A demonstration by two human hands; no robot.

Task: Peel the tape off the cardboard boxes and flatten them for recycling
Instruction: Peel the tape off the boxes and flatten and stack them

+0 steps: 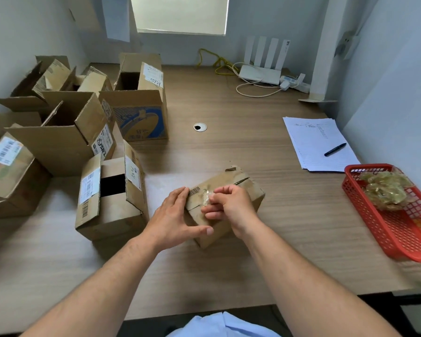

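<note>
Bracing the small brown cardboard box (250,188) near the middle of the wooden desk (265,239), the left hand (178,215) lies with straight, spread fingers flat against the box's left side. Its thumb stretches along the near face, and it grips nothing. The right hand (231,205) sits on the box's top with its fingers curled, thumb and fingertips pinching a crumpled strip of clear tape (206,197) beside a barcode label.

Just left of the hands stands an open cardboard box with white shipping labels (110,215). To the right, at the desk's edge, a red plastic mesh basket (365,215) holds a wad of yellowish crumpled tape (387,190).

Farther back on the left, several open brown cardboard boxes (66,142) stand crowded together. On the right a black pen (335,149) rests on a stack of white lined paper (311,137). A round cable grommet (200,127) is set in the desk between them. Against the far wall sit a white router (260,74) and a yellow cable (219,60).
</note>
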